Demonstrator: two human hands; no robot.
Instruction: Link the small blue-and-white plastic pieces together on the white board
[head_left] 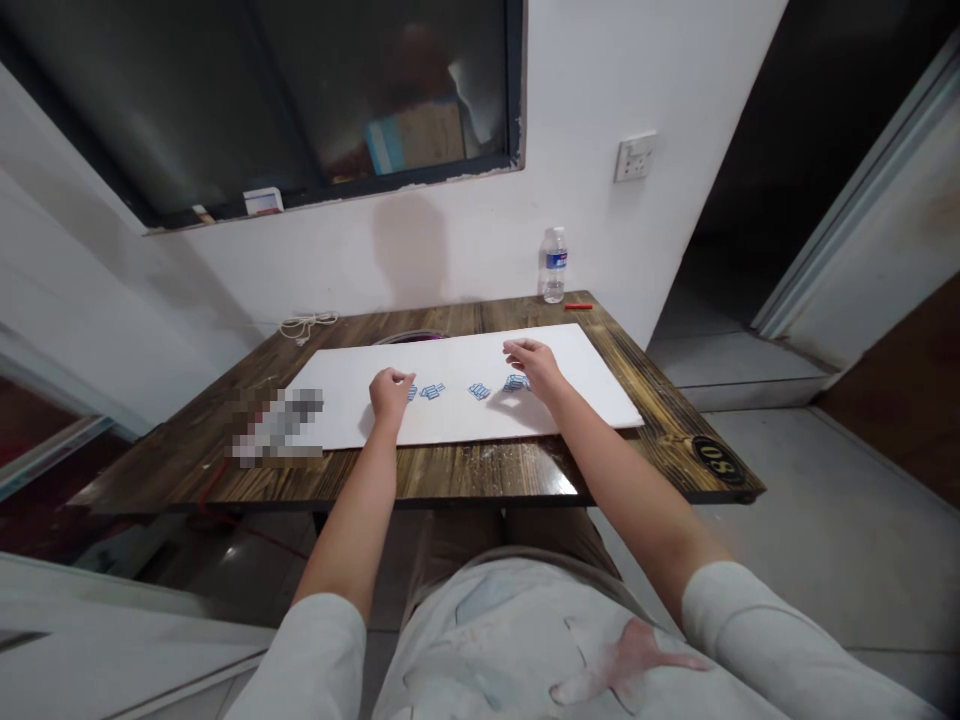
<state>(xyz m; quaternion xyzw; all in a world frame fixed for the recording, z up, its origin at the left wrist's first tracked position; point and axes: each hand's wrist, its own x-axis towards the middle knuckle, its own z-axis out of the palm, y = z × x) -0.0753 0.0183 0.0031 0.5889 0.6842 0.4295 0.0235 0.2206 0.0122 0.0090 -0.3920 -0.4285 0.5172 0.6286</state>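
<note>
Several small blue-and-white flat pieces lie in a loose row across a white board (457, 425) on a dark-grained wooden table (465, 475). My left hand (391, 393) rests on the board, its fingers curled, beside the leftmost blue-and-white piece (412, 393). Anything inside those fingers is hidden. Two more pieces (430, 391) (479, 391) lie between my hands. My right hand (536, 365) arches over the rightmost piece (514, 382), its fingers loosely apart and partly hiding it. Contact with the piece cannot be told.
A plastic water bottle (553, 265) and a red stick (578, 306) stand at the table's far edge. A coiled white cable (307, 325) lies at the far left corner. A pixelated blurred patch (277, 425) covers something at the board's left end. The table's near edge runs below my forearms.
</note>
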